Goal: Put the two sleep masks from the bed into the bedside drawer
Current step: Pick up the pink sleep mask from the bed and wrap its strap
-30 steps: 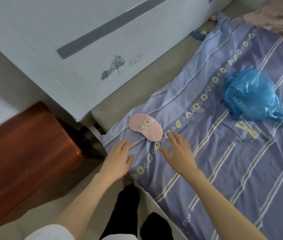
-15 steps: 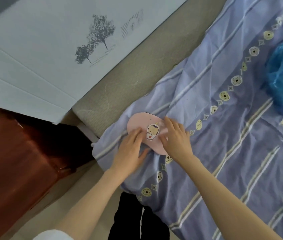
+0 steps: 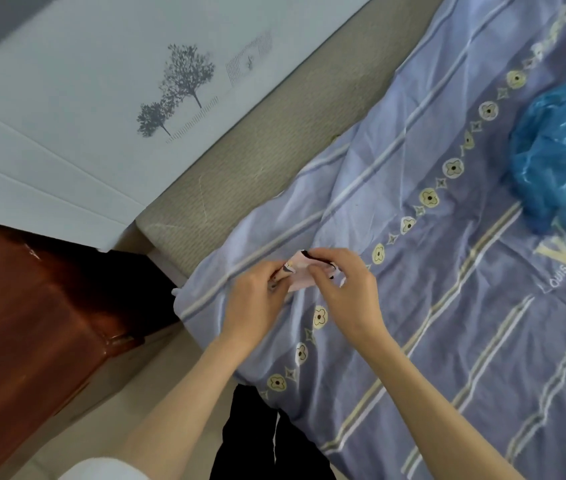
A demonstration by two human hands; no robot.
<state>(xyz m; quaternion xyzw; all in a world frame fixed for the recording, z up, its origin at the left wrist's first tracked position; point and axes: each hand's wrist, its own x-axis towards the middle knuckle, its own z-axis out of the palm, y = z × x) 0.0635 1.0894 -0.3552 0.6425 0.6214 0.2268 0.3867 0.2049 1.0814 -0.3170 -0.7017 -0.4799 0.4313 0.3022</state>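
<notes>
A pink sleep mask (image 3: 300, 275) with a black strap is crumpled between both my hands, just above the corner of the bed. My left hand (image 3: 257, 299) pinches its left end and my right hand (image 3: 347, 292) grips its right end and strap. Most of the mask is hidden by my fingers. The bed is covered by a lilac striped sheet (image 3: 448, 306). The brown wooden bedside cabinet (image 3: 22, 323) stands at the left, below the bed corner; I see no open drawer. Only one mask is in sight.
A crumpled blue plastic bag (image 3: 565, 157) lies on the sheet at the right. A white headboard (image 3: 101, 98) with a tree print runs along the top left, with the beige mattress edge (image 3: 257, 161) beside it. My dark trouser legs (image 3: 261, 441) stand at the bed's edge.
My hands went from hovering near the flat pink mask to pressing on it, and now both grip it bunched up off the sheet. The camera has moved closer.
</notes>
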